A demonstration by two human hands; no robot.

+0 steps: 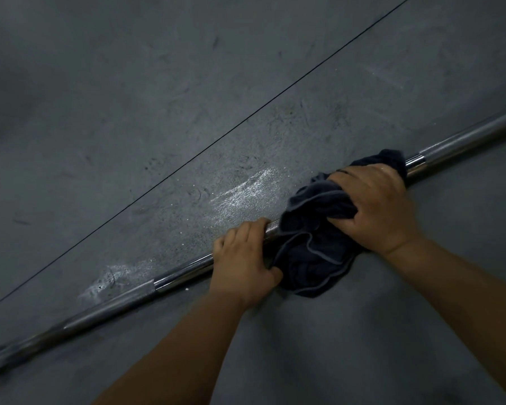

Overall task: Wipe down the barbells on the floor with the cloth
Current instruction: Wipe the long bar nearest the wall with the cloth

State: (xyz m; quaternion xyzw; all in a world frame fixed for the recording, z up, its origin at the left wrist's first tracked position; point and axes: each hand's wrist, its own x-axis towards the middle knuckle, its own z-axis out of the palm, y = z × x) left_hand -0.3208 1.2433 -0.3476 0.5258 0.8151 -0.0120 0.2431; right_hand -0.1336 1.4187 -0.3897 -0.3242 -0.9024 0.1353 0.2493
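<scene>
I log one barbell (184, 271) lying diagonally on the floor (129, 112), left hand (243, 258) grip closed round its shaft, right hand (374, 206) grip clutching the cloth (313, 247) over it; likely risk: it rolls if the left loosens, cloth skidding off.

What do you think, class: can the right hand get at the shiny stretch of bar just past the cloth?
Probably yes. The right hand grips the cloth on the barbell; the shiny stretch lies bare right beside it, nothing between.
</scene>
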